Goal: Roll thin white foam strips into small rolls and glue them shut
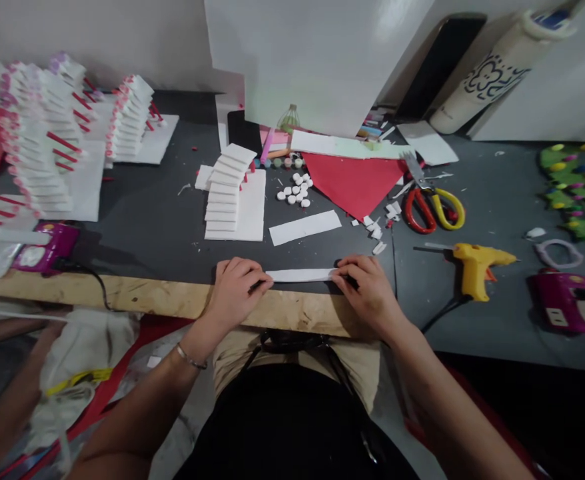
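A narrow white strip point(302, 275) lies stretched between my hands along the table's front edge. My left hand point(240, 283) pinches its left end, and my right hand point(365, 283) pinches the right end. Just beyond it rests a second, wider white strip point(305, 227), untouched. Farther back stands a small white staircase model point(223, 200) on a white base, with short red sticks at its side. Beside the model sits a cluster of small white round pieces point(296, 190). A red sheet point(355, 180) lies behind the strips.
Scissors point(435, 207) and a yellow glue gun point(477, 267) lie to the right, the gun's cord running forward. Purple boxes point(560, 303) sit at both sides. Several finished staircase models point(127, 120) fill the left. A bottle point(497, 73) leans at the back. Another person's arm point(12, 393) shows lower left.
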Tool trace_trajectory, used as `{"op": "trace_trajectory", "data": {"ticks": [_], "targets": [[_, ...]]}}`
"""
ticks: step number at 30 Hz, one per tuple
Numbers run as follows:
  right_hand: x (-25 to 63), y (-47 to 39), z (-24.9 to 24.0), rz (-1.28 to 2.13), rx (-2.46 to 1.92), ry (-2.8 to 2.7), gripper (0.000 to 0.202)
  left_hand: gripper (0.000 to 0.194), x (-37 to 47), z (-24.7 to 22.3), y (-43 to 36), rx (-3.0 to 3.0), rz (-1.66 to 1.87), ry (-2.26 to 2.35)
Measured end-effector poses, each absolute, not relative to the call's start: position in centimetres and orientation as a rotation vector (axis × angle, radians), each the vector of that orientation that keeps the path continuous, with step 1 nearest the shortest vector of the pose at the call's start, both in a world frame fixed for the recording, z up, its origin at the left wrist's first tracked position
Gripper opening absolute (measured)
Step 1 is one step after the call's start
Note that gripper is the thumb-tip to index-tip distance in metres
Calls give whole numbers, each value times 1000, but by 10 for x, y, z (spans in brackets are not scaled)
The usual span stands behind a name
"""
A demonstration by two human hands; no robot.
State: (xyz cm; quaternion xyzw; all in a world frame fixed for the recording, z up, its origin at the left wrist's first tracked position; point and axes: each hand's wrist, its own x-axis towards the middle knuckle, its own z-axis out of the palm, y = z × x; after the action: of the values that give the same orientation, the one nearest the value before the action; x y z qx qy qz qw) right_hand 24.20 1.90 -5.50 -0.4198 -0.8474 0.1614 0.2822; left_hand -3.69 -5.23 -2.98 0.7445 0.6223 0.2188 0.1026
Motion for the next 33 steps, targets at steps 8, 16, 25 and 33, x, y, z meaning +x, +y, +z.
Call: {"op": "trace_trajectory", "data": {"ticks": [8,16,25,33], "targets": [[242,27,-55,440,-1172,-2256,25,21,-28,-26,-45,1993,579,1955],[241,28,-56,472,-1210,-2192,27,18,-27,-25,-43,1916,556,1963],[238,27,-52,533,-1301,-2127,17,5,-28,-23,-42,1924,524,1944],[255,20,-41,183,-964,-2592,24,18,-28,-14,-50,2588,417,1679]]}}
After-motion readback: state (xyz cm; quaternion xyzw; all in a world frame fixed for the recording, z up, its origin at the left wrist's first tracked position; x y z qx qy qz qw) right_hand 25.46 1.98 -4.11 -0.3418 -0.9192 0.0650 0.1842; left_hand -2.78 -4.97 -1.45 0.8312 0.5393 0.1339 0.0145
